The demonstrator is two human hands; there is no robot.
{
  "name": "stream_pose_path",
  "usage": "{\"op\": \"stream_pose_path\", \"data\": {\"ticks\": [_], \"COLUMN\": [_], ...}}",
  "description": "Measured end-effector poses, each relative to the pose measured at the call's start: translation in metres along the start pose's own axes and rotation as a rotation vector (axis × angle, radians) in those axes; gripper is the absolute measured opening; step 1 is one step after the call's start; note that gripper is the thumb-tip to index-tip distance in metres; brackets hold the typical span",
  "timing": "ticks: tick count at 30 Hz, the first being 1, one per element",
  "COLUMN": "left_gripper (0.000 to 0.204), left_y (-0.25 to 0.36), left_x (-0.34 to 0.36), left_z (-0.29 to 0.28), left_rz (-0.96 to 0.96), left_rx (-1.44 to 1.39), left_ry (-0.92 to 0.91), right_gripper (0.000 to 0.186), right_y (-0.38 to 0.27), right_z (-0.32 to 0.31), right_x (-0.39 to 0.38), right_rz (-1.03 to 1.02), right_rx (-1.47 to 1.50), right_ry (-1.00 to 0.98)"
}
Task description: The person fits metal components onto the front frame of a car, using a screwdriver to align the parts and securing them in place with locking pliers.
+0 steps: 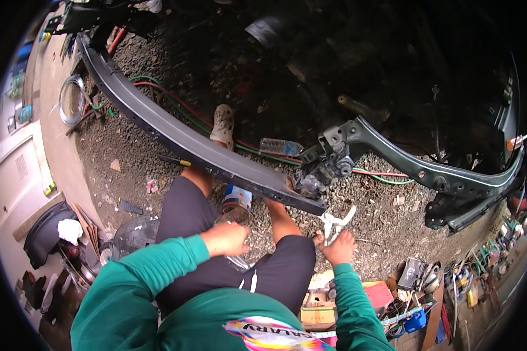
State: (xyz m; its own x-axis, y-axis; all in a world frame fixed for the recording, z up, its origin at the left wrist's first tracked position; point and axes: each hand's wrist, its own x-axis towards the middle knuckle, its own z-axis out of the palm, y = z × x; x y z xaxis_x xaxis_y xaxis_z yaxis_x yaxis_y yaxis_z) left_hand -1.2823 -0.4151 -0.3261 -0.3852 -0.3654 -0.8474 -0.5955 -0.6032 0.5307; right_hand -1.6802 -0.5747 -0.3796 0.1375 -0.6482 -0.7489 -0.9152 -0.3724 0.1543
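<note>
My left hand (227, 238) has curled fingers just below a clear container with a blue label (238, 198), over shiny items I cannot make out; what it grips is unclear. In my right hand (338, 248) is a pale metal pliers-like tool (336, 220), held upright below the end of a long dark metal bar (170, 131). That bar runs up to the left across my legs and carries a small yellow-handled tool (185, 162). At its right end is a bolted bracket (328, 169), joined to a curved black car frame (433, 174).
Red and green hoses (379, 179) cross gravel beside a plastic bottle (278, 146). A wire coil (71, 100) lies at the left, near a pale panel (20, 175) and black trim (44, 234). Cardboard boxes (317, 315) and assorted tools (427, 279) crowd the lower right.
</note>
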Motion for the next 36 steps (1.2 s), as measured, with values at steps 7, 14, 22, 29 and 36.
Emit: {"op": "stream_pose_path", "data": {"ticks": [7, 14, 22, 29, 36], "left_gripper": [0.084, 0.082, 0.057, 0.069, 0.074], "left_y": [0.083, 0.084, 0.087, 0.096, 0.101], "left_x": [0.065, 0.160, 0.107, 0.096, 0.084], "left_z": [-0.090, -0.134, -0.122, -0.102, -0.100], "left_rz": [0.268, 0.110, 0.187, 0.293, 0.263], "left_rx": [-0.274, -0.531, -0.335, -0.420, -0.354], "left_ry": [0.898, 0.623, 0.463, 0.169, 0.098], "right_gripper": [0.091, 0.066, 0.065, 0.065, 0.064], "right_y": [-0.055, -0.089, -0.135, -0.135, -0.150], "right_z": [0.044, 0.088, 0.117, 0.148, 0.161], "right_x": [0.032, 0.080, 0.099, 0.096, 0.105], "right_rz": [-0.062, -0.235, -0.335, -0.308, -0.259], "right_rx": [0.078, 0.315, 0.346, 0.373, 0.465], "right_ry": [-0.048, 0.139, 0.045, -0.017, -0.015]}}
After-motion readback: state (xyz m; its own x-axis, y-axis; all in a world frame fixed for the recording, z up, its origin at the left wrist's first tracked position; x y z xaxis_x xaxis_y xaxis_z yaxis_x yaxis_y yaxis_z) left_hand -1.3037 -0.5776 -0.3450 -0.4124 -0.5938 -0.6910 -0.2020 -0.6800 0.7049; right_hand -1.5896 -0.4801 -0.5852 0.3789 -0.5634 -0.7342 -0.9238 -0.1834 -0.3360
